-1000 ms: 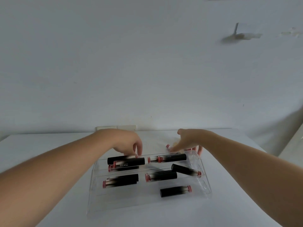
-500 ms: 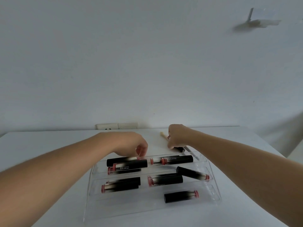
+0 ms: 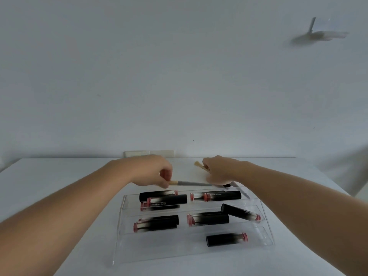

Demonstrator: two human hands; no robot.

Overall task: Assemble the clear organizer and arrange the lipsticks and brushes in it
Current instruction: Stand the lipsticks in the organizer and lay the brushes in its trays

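Organizer: clear organizer (image 3: pixel 266 234) sits on the white counter (image 3: pixel 49 176) just in front of the person, its stepped troughs running left to right, each one shallow enough to keep a tube from rolling away.

Left arm: reaches in from the lower left; left hand (image 3: pixel 157 172) hangs above the far-left corner of the tray, fingers curled down, pinching the pale end of a slim brush (image 3: pixel 189 183), apparently to steady it level over the back row.

Brush: lies almost flat in the air, grey shaft pointing right toward the other hand, just beyond the rear trough and not yet laid down.

Lipsticks, left half: black tubes with pink bases lie on their sides, a stack in the rear trough (image 3: pixel 165 199) and a pair in the middle trough (image 3: pixel 157 224).

Lipsticks, right half: a pair in the rear trough (image 3: pixel 219 196), one in the middle (image 3: pixel 209 219) with a tilted tube (image 3: pixel 241 212) propped across the divider, and a single tube (image 3: pixel 227 239) in the front trough.

Right hand: right hand (image 3: pixel 219 172) closes round a second brush (image 3: pixel 199 165), its pale tip poking out to the left; how the fingers sit underneath cannot be told.

Stage: lipsticks look settled; placing the brushes appears to be the step in hand.
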